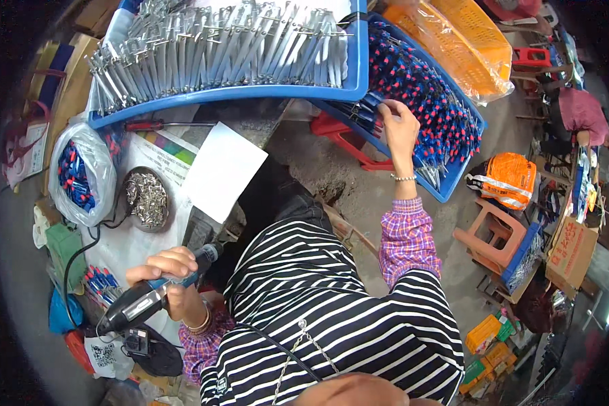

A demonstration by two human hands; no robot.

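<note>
My left hand [172,274] is wrapped round a black and blue electric screwdriver [145,299], its nose pointing up and to the right. My right hand [400,128] reaches over a blue crate [444,191] full of small tools with blue and red handles [423,88]. Its fingers are bent and drawn together beside several blue handles at the crate's near left side. What they pinch, if anything, is too small to make out. A white sheet of paper [227,172] lies between my two hands, above the screwdriver's tip.
A blue tray [230,95] of metal rods spans the far side. On the left are a round bowl [147,227] of small metal parts, a plastic bag [100,203] of blue pieces and a red-handled screwdriver [145,126]. Orange crates [470,34] and a brown stool [490,237] stand right.
</note>
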